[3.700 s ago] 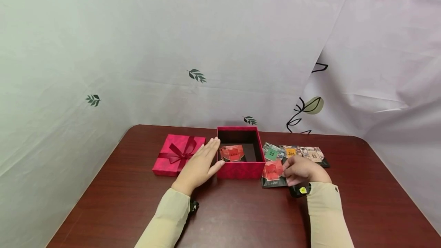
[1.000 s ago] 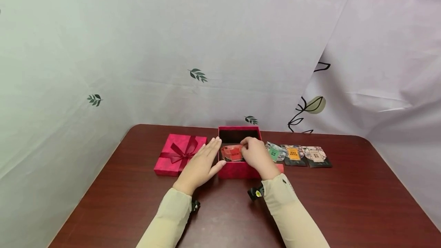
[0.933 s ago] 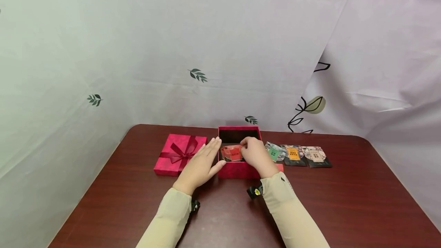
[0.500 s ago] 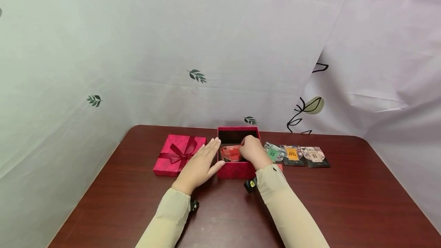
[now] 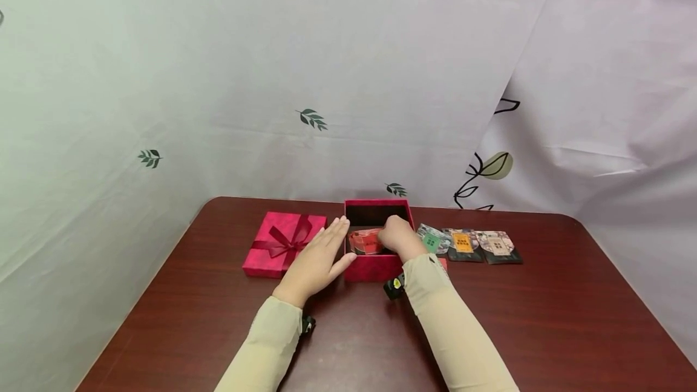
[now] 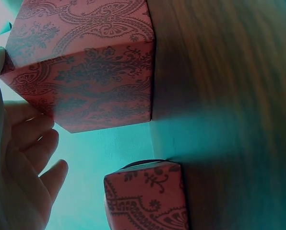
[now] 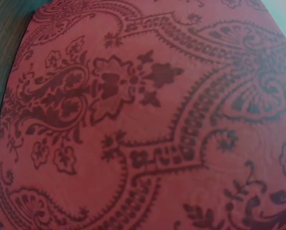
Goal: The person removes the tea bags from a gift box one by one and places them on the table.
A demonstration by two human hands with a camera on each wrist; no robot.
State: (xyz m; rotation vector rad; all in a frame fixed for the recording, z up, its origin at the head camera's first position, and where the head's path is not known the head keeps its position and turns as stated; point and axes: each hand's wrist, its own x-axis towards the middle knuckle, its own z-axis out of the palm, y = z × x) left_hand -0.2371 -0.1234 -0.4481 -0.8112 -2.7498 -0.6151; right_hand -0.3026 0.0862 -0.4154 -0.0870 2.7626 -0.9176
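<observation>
An open red patterned box stands mid-table. My left hand lies flat with straight fingers against its left wall; the left wrist view shows that wall beside my fingers. My right hand reaches down inside the box, fingers curled on a red packet that lies in the box. Its fingertips are hidden. The right wrist view is filled by the box's patterned outer wall.
The box's lid with a ribbon bow lies left of the box, also low in the left wrist view as the lid. Right of the box lie a green packet, an orange packet and a beige packet. White curtains hang behind the brown table.
My right hand took a red packet from the row at the right, carried it over the box and has sunk lower into it. The left hand has stayed on the box wall.
</observation>
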